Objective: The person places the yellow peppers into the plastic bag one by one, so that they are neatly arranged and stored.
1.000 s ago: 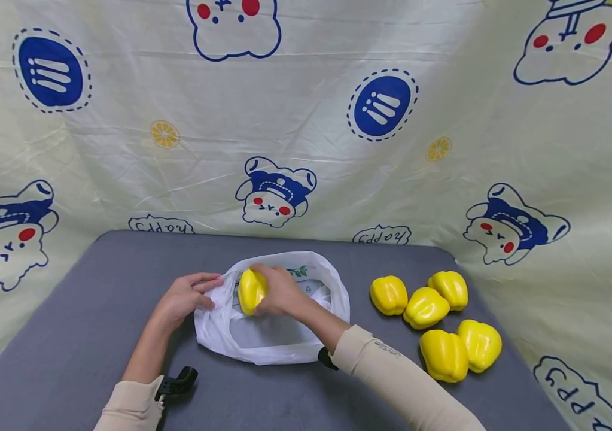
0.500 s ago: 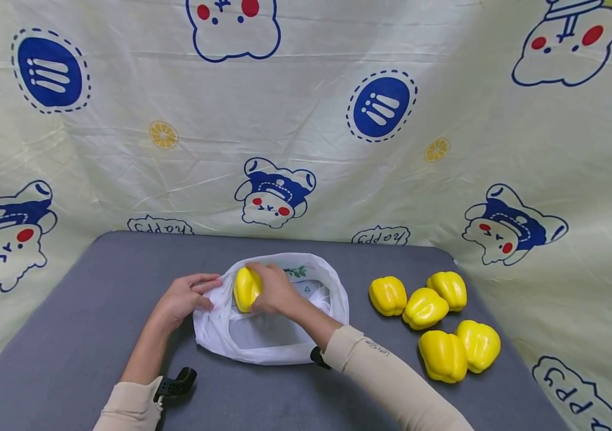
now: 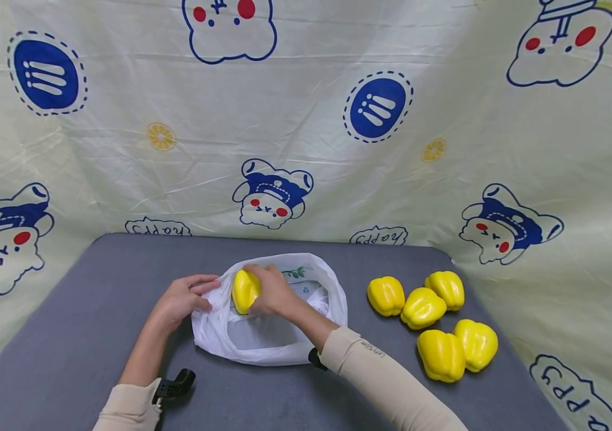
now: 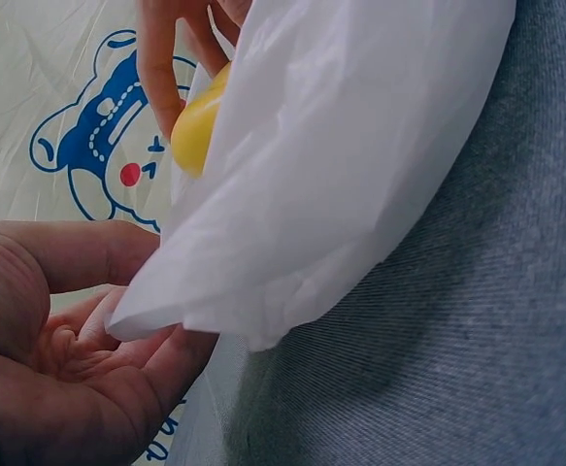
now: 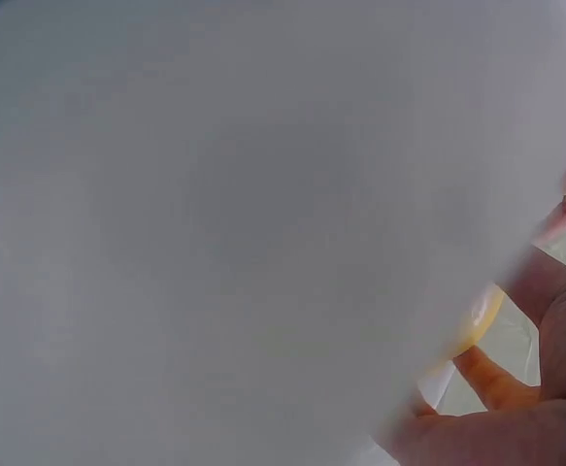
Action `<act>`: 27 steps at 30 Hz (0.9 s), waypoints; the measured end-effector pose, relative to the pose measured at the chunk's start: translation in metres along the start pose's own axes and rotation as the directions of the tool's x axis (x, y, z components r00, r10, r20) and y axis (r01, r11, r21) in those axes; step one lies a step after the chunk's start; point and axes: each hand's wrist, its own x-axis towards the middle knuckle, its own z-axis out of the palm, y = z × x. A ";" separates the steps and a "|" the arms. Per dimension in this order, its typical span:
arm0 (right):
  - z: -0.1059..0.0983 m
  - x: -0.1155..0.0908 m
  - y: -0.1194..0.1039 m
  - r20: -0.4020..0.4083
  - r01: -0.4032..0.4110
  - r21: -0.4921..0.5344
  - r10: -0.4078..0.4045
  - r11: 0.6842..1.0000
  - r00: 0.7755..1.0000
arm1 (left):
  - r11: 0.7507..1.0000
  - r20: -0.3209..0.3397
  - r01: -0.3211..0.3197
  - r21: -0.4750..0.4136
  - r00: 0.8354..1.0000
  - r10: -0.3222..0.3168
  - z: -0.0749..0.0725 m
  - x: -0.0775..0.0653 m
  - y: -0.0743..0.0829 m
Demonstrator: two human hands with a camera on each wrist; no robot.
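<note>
Right hand (image 3: 274,292), gripping yellow pepper (image 3: 244,292), has edged nearer left hand (image 3: 179,299). Only left-wrist view shows the latter pinching white bag (image 4: 312,184).

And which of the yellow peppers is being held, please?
The pepper in the right hand, at the mouth of the white bag; the other five visible peppers lie on the table.
</note>
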 end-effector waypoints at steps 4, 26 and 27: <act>0.001 0.001 0.001 0.010 0.001 -0.002 -0.001 1.000 1.000 | 1.000 -0.002 0.004 0.005 1.000 -0.004 0.000 -0.001 0.000; 0.001 0.001 0.000 0.024 -0.013 -0.002 0.013 1.000 1.000 | 1.000 -0.003 0.006 0.011 1.000 -0.006 0.000 -0.003 0.001; 0.001 0.001 0.001 0.022 -0.011 -0.005 0.011 1.000 1.000 | 1.000 -0.004 0.002 0.008 1.000 -0.002 0.000 -0.002 0.001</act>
